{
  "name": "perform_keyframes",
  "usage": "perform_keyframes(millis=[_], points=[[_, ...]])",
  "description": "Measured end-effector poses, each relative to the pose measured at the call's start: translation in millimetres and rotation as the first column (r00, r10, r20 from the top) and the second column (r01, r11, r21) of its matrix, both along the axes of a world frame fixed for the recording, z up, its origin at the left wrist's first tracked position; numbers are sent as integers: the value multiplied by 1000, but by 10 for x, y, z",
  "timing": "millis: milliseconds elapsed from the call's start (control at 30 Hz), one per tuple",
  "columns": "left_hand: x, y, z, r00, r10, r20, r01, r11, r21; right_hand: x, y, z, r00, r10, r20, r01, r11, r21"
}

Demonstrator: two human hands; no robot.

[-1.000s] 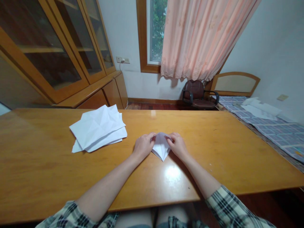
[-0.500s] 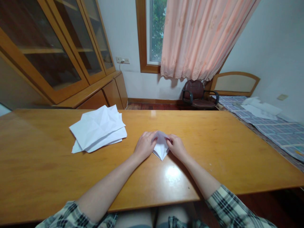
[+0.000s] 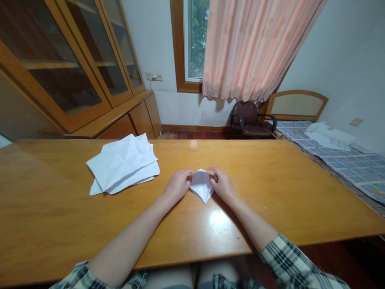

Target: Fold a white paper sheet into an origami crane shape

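Note:
A folded sheet of white paper [image 3: 202, 184] lies on the wooden table in front of me, roughly diamond-shaped, with one point toward me and creases running to it. My left hand [image 3: 178, 184] pinches its left corner between thumb and fingers. On the opposite side my right hand [image 3: 221, 184] grips the right edge, its thumb on the paper and the index finger lifted a little. The fingertips partly cover both side corners.
To the left on the table [image 3: 288, 192] is a pile of creased white paper sheets [image 3: 124, 162]. Beyond the table stand a glass-fronted cabinet [image 3: 105, 100], a brown armchair [image 3: 248, 118] and a bed [image 3: 333, 146] with white material on it. A pink curtain [image 3: 255, 48] hangs by the window.
My left hand has moved outward to the left with the paper's corner. The paper's upper part is now spread wider and flatter. My right hand has barely shifted.

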State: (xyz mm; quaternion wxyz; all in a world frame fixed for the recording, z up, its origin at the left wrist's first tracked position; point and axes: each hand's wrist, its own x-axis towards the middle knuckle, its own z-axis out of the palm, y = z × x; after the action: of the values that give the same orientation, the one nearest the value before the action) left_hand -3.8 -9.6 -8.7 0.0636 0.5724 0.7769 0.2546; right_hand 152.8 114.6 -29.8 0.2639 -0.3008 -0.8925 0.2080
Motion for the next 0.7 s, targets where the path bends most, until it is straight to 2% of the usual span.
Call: perform_keyframes(millis=[100, 300, 400, 533, 700], points=[[65, 20, -5, 1000, 13, -8, -13, 1000, 23, -29, -41, 11, 999, -39, 0, 39, 999, 38], [192, 82, -57, 986, 164, -22, -164, 986, 1, -87, -108, -36, 996, -76, -45, 81, 990, 119], [220, 113, -97, 989, 147, 24, -148, 989, 20, -109, -121, -73, 999, -31, -29, 35, 990, 136], [211, 122, -138, 978, 80, 190, -100, 990, 96, -122, -128, -83, 1000, -1, -27, 4, 993, 115], [204, 145, -122, 967, 151, 205, -172, 981, 87, -129, -138, -68, 1000, -12, -18, 14, 996, 91]])
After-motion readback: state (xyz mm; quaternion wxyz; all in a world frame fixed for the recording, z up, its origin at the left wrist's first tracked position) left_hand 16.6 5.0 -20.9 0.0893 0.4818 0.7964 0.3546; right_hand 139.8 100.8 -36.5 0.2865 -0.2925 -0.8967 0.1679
